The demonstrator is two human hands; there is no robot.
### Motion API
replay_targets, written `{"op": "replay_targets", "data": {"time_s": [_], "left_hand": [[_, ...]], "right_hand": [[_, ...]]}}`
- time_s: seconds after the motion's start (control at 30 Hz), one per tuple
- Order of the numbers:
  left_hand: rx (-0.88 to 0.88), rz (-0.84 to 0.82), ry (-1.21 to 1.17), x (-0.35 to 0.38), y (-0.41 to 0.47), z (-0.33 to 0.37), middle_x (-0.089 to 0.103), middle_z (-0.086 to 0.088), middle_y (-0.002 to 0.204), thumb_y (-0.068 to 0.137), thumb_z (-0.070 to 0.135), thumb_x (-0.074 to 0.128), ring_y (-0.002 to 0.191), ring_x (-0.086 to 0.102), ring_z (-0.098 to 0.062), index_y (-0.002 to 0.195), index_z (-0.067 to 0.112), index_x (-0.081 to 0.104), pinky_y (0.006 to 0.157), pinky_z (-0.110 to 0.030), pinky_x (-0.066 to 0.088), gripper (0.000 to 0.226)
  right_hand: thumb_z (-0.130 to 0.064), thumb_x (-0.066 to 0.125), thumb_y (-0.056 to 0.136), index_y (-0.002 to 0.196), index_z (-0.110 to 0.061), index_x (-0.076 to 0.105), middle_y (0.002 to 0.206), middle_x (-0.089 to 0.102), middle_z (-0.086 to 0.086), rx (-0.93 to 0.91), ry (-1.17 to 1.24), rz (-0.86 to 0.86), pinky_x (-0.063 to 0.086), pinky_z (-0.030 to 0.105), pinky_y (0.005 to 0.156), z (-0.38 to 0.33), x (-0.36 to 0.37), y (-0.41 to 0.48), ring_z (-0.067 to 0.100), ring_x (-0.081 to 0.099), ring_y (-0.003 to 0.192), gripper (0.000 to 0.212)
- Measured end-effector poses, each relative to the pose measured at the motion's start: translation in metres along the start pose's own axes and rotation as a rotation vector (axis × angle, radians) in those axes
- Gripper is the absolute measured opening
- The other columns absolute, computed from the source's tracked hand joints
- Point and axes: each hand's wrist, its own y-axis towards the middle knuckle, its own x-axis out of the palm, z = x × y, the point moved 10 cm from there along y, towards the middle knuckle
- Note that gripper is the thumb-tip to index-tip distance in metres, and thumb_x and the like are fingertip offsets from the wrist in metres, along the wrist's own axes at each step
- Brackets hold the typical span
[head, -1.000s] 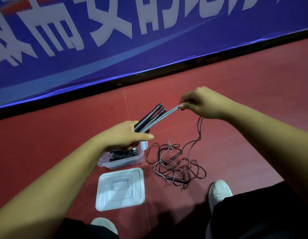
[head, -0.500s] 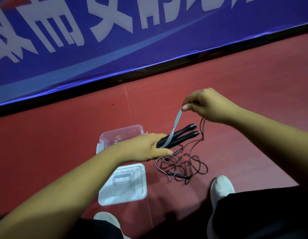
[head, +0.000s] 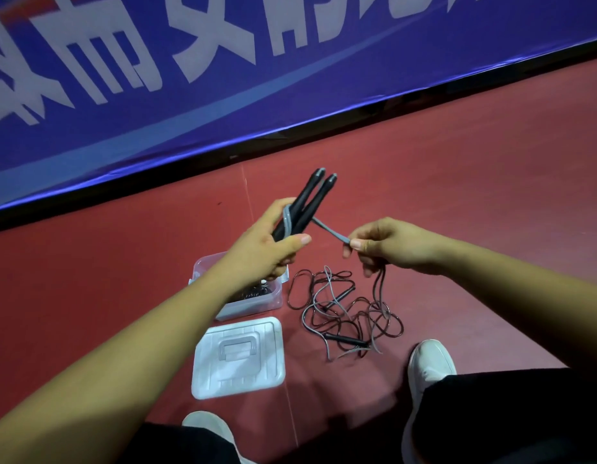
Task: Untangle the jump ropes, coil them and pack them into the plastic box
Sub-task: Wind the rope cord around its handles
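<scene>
Clenched two black handles (head: 310, 202) in the left grip (head: 267, 249), pinched the grey cord (head: 330, 231) in the right grip (head: 387, 246), above tangled ropes (head: 344, 316) beside the plastic box (head: 253, 306)

The left hand (head: 267, 244) was raised before the body, fingers curled round two black rope handles (head: 310, 199), thumb laid straight across them. The right hand (head: 387, 246) was near it at the same height, thumb and forefinger pinching a grey strap (head: 330, 231), a dark cord (head: 379, 286) hanging from its lower fingers. The left forearm (head: 123, 346) and right forearm (head: 508, 286) were bare.
</scene>
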Motion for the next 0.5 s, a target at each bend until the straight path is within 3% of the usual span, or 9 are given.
{"op": "replay_targets", "data": {"time_s": [0.07,0.17,0.27,0.37,0.43,0.5], "left_hand": [[-0.026,0.055,-0.013,-0.011,0.001,-0.004,0.039,0.001,0.059,0.096,0.019,0.063,0.051,0.027,-0.015,0.108,0.029,0.048,0.051,-0.028,0.021,0.021],[-0.036,0.161,-0.009,-0.029,0.003,-0.005,0.04,0.002,0.057,0.097,0.021,0.062,0.046,0.028,-0.013,0.097,0.02,0.042,0.045,-0.023,0.023,0.02],[-0.037,0.275,-0.048,-0.049,0.005,-0.005,0.039,0.0,0.061,0.099,0.019,0.059,0.044,0.03,-0.01,0.104,0.022,0.041,0.043,-0.022,0.024,0.018],[-0.048,0.282,-0.043,-0.062,0.008,-0.01,0.038,0.001,0.058,0.098,0.016,0.059,0.045,0.028,-0.013,0.113,0.02,0.041,0.044,-0.023,0.023,0.024],[-0.051,0.293,0.078,-0.07,0.01,-0.012,0.041,0.001,0.056,0.096,0.019,0.063,0.048,0.029,-0.015,0.102,0.018,0.042,0.046,-0.026,0.024,0.022],[-0.052,0.319,0.346,-0.076,0.01,-0.013,0.048,0.0,0.059,0.094,0.027,0.065,0.049,0.037,-0.018,0.093,0.02,0.042,0.048,-0.028,0.032,0.025]], "right_hand": [[-0.011,0.046,0.103,0.099,0.004,0.064,0.062,0.049,0.01,0.0,-0.035,0.002,0.045,0.024,0.056,-0.001,-0.003,-0.002,0.023,0.051,0.061,0.024],[-0.013,0.049,0.102,0.097,0.002,0.066,0.065,0.054,0.012,-0.013,-0.04,0.011,0.045,0.027,0.058,-0.011,-0.005,-0.005,0.021,0.053,0.06,0.023],[-0.016,0.051,0.101,0.102,-0.002,0.068,0.073,0.058,0.012,-0.038,-0.024,0.028,0.05,0.029,0.066,-0.027,-0.007,-0.009,0.017,0.059,0.068,0.021],[-0.016,0.051,0.101,0.104,-0.004,0.068,0.064,0.044,0.005,-0.073,-0.034,0.035,0.046,0.028,0.056,-0.041,-0.012,-0.011,0.02,0.049,0.058,0.021],[-0.02,0.054,0.101,0.099,-0.01,0.071,0.061,0.043,0.0,-0.102,-0.122,0.079,0.04,0.029,0.052,-0.05,-0.019,-0.014,0.016,0.043,0.055,0.02],[-0.025,0.058,0.099,0.094,-0.015,0.073,0.057,0.045,-0.007,-0.124,-0.184,0.095,0.037,0.027,0.05,-0.058,-0.021,-0.016,0.011,0.04,0.051,0.019]]}}
